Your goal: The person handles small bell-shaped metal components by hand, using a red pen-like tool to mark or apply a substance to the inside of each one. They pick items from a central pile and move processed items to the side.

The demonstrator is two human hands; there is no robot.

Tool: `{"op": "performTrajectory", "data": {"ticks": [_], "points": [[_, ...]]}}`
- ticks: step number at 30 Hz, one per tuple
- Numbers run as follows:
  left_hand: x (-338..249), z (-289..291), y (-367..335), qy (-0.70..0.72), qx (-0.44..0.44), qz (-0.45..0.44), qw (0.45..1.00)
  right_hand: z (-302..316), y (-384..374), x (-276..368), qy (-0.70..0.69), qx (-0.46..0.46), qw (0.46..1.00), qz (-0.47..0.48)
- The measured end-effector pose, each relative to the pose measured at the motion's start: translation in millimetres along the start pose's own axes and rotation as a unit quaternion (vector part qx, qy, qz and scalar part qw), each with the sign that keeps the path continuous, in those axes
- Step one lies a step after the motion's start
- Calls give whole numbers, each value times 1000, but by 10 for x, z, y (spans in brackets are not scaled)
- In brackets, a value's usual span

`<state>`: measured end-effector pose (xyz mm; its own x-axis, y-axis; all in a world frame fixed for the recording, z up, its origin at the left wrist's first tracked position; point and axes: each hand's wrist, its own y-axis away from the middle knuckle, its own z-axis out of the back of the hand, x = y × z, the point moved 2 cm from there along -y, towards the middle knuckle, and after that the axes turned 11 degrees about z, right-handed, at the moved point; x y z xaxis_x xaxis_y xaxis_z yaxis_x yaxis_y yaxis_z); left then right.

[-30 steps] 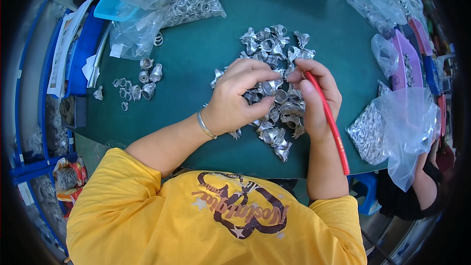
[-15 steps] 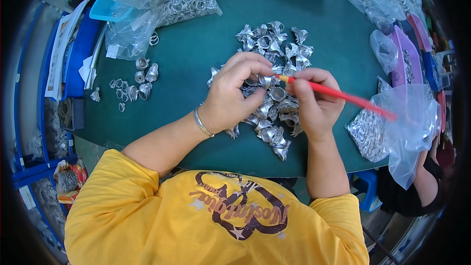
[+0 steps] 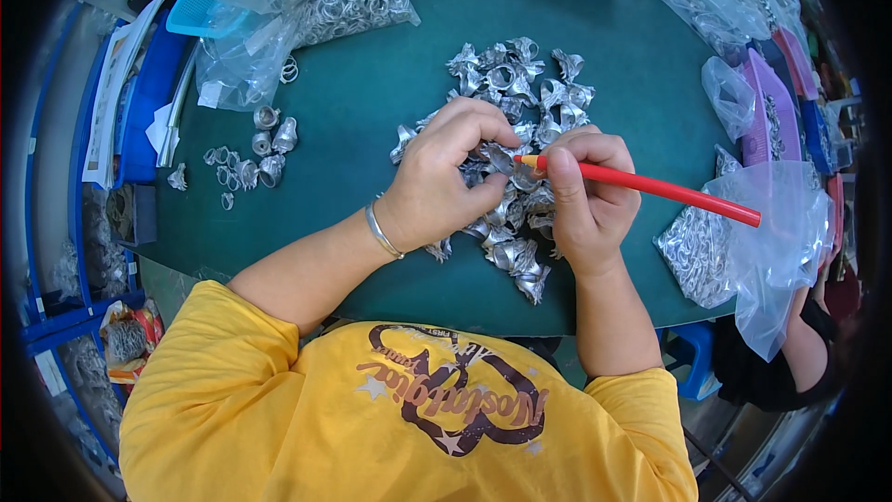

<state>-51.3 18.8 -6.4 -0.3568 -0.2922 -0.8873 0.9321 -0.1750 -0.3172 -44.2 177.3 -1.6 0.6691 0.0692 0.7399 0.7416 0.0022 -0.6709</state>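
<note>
In the head view, a silvery ring (image 3: 501, 161) is pinched in the grip of the left hand (image 3: 437, 177), between thumb and fingers. A red pencil (image 3: 669, 191) is clasped in the grip of the right hand (image 3: 595, 191), its tip pointed at the ring. Beneath both grips, more rings (image 3: 508, 254) are heaped on the green tabletop (image 3: 372, 93); a smaller cluster (image 3: 271, 168) is laid left of the left grip.
</note>
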Motion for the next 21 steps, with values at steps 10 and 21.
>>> {"op": "performTrajectory", "data": {"ticks": [10,21], "points": [[-19,-17,12,13,3,20,1000,35,-23,6,110,-6,994,-2],[37,-33,34,76,12,46,996,57,-15,42,12,-6,999,53]]}}
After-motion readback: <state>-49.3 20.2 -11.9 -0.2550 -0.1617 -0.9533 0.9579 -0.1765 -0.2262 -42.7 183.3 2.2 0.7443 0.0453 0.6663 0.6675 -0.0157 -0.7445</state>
